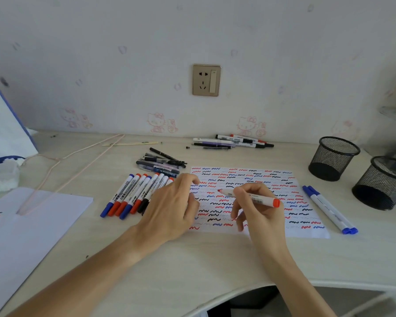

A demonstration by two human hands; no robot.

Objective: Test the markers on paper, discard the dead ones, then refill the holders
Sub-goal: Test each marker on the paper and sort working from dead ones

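Far left of our left hand (169, 207), a blank white sheet (32, 227) lies on the bench (169, 271), a pale pink wire hanger (55, 170) overlapping its top edge. Just left of that hand we note a row of whiteboard markers (133, 195), red, blue and black caps toward us; the hand covers the row's right end. Beyond its knuckles sits a heap of dark pens (162, 164).

Left hand: palm down, fingers curled at the left edge of the test paper (249, 179); we cannot tell whether it holds anything.

Right hand (258, 209): over the paper, thumb and fingers pinching a red marker (249, 196), uncapped tip pointing left toward the other hand, red end to the right. The paper is filled with red, blue and black squiggles.

Beyond the right hand, by the wall, another marker pile (236, 141). Right of it, two blue markers (329, 209) lie together beside the paper's edge; further right, two black mesh holders (334, 159), apparently tipped over.
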